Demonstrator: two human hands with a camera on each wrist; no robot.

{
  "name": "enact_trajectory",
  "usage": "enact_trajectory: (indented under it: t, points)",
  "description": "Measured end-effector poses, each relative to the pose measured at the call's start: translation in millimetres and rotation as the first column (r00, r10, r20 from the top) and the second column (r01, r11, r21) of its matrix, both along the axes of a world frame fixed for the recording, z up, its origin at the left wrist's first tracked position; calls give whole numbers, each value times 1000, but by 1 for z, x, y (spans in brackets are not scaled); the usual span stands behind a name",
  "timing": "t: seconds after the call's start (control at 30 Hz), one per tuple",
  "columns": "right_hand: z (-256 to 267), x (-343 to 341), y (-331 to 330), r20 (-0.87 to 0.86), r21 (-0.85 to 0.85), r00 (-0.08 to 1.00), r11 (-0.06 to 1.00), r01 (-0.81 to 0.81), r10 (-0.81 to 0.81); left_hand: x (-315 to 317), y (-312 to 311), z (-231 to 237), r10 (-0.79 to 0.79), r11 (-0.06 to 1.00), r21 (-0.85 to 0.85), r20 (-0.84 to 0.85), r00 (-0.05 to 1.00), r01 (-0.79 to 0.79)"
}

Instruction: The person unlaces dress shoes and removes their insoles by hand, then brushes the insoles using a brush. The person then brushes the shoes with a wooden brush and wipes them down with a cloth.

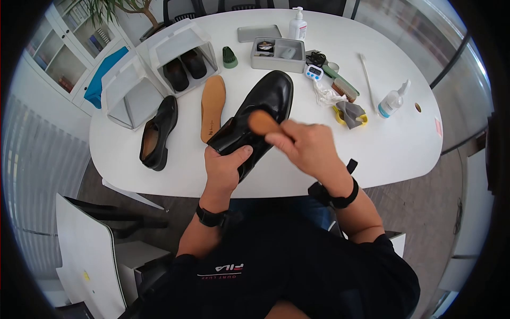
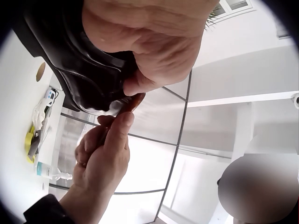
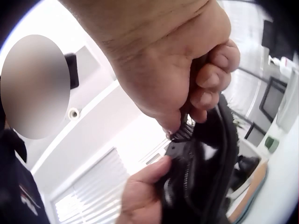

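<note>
A glossy black leather shoe [image 1: 273, 93] is held over the front of the table, toe pointing away. My left hand [image 1: 226, 167] grips it near the heel and opening, thumb lying on the near side. In my right hand [image 1: 311, 146] is a shoe brush with a rounded orange-brown wooden back [image 1: 262, 122], blurred in the head view. Its dark bristles [image 3: 184, 132] show below my right fingers in the right wrist view, close over the shoe's upper. From the left wrist view, the brush's edge [image 2: 136, 101] overlaps the shoe beside my left thumb.
Left of the held shoe lie a tan insole [image 1: 213, 103] and another black shoe [image 1: 159, 133]. Behind are a box [image 1: 212, 66] with dark shoes, a green brush [image 1: 229, 57] and a metal tin [image 1: 279, 64]. A timer [image 1: 314, 73], cloth [image 1: 351, 114] and spray bottle [image 1: 390, 103] stand right.
</note>
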State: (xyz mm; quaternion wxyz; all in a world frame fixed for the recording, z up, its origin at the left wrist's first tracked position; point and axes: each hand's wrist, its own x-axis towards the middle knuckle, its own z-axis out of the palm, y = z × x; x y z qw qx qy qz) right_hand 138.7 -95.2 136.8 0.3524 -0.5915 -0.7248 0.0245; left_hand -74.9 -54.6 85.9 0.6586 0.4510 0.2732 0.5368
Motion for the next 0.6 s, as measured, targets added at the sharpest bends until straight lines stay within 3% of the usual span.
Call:
enact_trajectory:
  t: [0.1, 0.17, 0.3, 0.43, 0.5, 0.57, 0.6]
  points:
    - [-3, 13, -3, 33, -3, 997, 998, -64, 64, 1, 3, -2, 17, 1000, -1, 96, 995, -17]
    - [-2, 24, 2, 149, 177, 984, 982, 72, -99, -2, 4, -8, 0, 1000, -27, 120, 993, 3]
    - [4, 37, 24, 62, 219, 959, 941, 257, -276, 4, 0, -7, -28, 998, -52, 201, 979, 39]
    - [-26, 24, 14, -135, 97, 969, 971, 219, -205, -5, 3, -4, -48, 996, -54, 268, 962, 64]
    - [-43, 12, 0, -157, 126, 987, 991, 36, -16, -8, 8, -7, 35, 988, -156, 305, 952, 14]
    - [-37, 13, 3, -190, 46, 982, 999, 7, 2, -8, 8, -3, 17, 988, -151, 306, 952, 31]
    - [-32, 18, 13, -202, 88, 977, 992, 93, -73, -8, 5, -2, -3, 986, -159, 303, 953, 53]
